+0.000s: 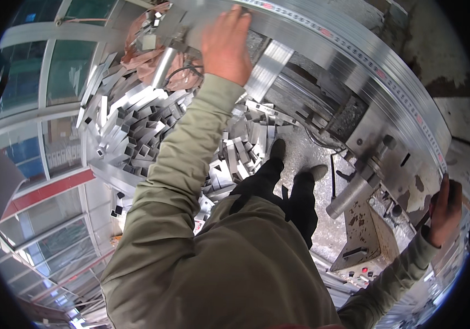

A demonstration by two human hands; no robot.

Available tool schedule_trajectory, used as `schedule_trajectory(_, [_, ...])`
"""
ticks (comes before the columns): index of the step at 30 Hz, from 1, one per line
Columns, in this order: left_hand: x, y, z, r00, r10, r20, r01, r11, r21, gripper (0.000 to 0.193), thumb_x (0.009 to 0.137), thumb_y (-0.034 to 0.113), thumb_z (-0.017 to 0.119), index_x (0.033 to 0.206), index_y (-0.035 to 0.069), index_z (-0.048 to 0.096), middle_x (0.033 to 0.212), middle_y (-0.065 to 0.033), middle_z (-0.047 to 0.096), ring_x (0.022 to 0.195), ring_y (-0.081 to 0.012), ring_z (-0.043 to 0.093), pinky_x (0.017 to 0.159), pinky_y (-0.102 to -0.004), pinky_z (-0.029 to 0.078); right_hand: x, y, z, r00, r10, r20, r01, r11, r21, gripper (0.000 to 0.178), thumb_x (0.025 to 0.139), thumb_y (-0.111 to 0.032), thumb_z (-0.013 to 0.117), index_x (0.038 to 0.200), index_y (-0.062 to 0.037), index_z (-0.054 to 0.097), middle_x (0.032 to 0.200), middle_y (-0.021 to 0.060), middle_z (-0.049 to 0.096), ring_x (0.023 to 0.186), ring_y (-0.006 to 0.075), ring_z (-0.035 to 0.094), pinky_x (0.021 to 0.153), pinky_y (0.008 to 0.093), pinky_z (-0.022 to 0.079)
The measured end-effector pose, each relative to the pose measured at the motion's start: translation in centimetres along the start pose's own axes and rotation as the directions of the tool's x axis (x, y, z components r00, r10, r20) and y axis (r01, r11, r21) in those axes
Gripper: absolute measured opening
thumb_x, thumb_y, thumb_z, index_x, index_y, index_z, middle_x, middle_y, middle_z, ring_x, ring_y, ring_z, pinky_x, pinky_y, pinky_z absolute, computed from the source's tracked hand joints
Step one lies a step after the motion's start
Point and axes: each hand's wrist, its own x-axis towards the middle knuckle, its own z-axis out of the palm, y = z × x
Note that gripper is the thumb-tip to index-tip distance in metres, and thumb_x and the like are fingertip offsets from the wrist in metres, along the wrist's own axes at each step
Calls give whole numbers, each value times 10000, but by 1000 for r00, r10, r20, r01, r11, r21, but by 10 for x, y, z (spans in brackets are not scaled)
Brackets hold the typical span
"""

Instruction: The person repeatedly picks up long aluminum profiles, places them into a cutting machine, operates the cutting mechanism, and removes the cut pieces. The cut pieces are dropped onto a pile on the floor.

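Observation:
My left hand [227, 48] lies palm down on the flat metal bed of a machine at the top, its fingers stretched toward a long silver aluminium profile [350, 46]. Along the profile runs a white measuring tape [380, 73] with black and red marks. At the far right my right hand [446, 213] is by the tape's near end, its fingers curled. A small dark thing shows at its palm side; I cannot make out what it is. Between the hands, a ribbed aluminium piece [269, 68] lies crosswise under the profile.
Many cut square aluminium tubes [147, 131] are heaped on the floor to the left. A metal cylinder [350, 197] juts from the machine toward me, above a worn control box [364, 268] with a red light. Windows [70, 71] line the left side. Cables hang under the bed.

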Motion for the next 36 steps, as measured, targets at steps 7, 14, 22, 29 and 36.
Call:
schedule_trajectory(7, [-9, -8, 3, 995, -79, 54, 79, 997, -6, 590, 742, -22, 547, 1312, 128, 510, 1458, -72, 414, 1322, -306, 400, 1076, -558, 270, 3, 2, -7, 995, -64, 71, 71, 993, -95, 282, 991, -233, 506, 828, -5, 538, 623, 52, 448, 498, 115, 406, 484, 286, 332])
schedule_trajectory(14, [-6, -7, -9, 993, -89, 77, 97, 989, -108, 530, 789, 0, 564, 1309, 87, 506, 1415, -109, 449, 1305, -308, 421, 1053, -544, 313, 6, -7, -20, 981, 36, 190, -44, 998, 36, 185, 969, -180, 537, 886, -16, 558, 621, 6, 462, 490, 70, 403, 458, 249, 311])
schedule_trajectory(22, [10, 11, -62, 777, -349, 524, 299, -528, -795, 634, 968, 423, 418, 1425, -6, 320, 1432, -245, 388, 1335, -363, 385, 1090, -543, 319, -30, -30, -34, 858, -146, 493, 49, 977, 206, 325, 786, -98, 712, 1076, -4, 601, 912, 59, 595, 742, 121, 540, 662, 263, 455])
schedule_trajectory(29, [26, 46, -122, 500, 605, 620, 199, 616, -762, 656, 682, 188, 811, 1247, 3, 533, 1220, -206, 577, 1071, -387, 558, 902, -436, 460, -3, -45, -34, 783, -251, 569, -38, 894, 447, 476, 727, -272, 838, 1049, -4, 611, 782, -8, 554, 675, 74, 458, 608, 225, 377])
schedule_trajectory(36, [-62, 7, -119, 740, 319, 592, 307, 623, -719, 517, 773, 109, 726, 1241, -3, 537, 1220, -220, 576, 1126, -394, 550, 956, -431, 440, -28, -77, -100, 971, -211, -112, 238, 823, 515, 551, 851, -559, 624, 949, -19, 576, 710, 35, 554, 609, 107, 539, 507, 236, 414])
